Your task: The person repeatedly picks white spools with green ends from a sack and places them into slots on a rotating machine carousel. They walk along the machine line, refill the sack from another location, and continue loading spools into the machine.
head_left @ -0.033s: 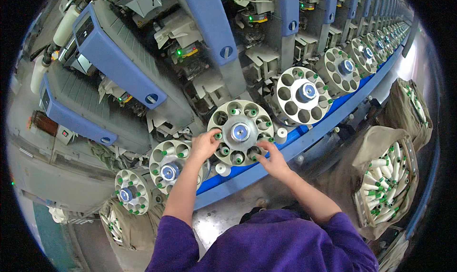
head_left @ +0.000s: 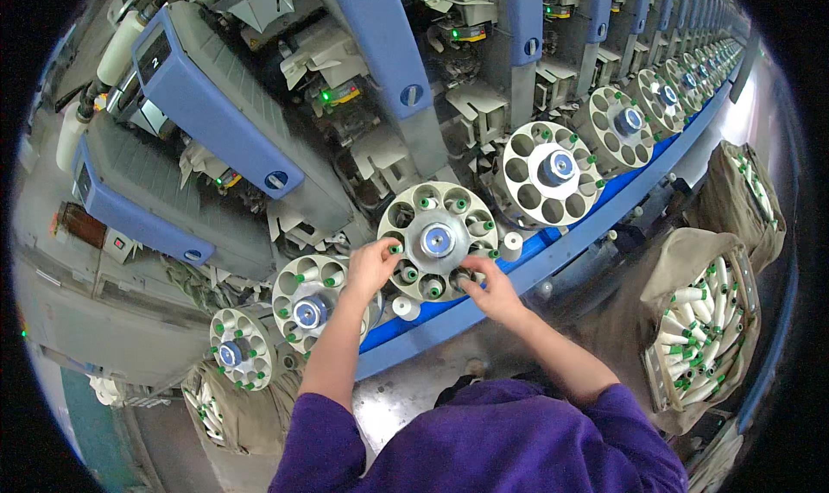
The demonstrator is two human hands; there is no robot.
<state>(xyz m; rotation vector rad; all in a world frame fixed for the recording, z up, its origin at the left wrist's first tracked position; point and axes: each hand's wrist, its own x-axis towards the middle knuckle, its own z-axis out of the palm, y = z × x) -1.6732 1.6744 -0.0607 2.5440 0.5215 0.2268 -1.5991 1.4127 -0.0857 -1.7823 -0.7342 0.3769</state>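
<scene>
Both my hands are at a round, pale magazine with a ring of round pockets and a blue-capped hub. Most of its pockets hold white yarn bobbins with green tips. On the magazine's left side, my left hand pinches the green tip of a yarn bobbin between thumb and fingers. At the lower right pocket is my right hand, its thumb and fingers bent around the end of another yarn bobbin, which they partly cover. One bobbin stands in the bottom pocket between my hands.
More round magazines line a blue rail along the winding machine. Tall blue and grey machine units rise behind. Cloth-lined bins of bobbins stand at the right, another bin at lower left. White cylinders sit beside the magazine.
The view has shifted very slightly. Both hands remain at the same magazine, the right fingers a touch farther over their pocket.
</scene>
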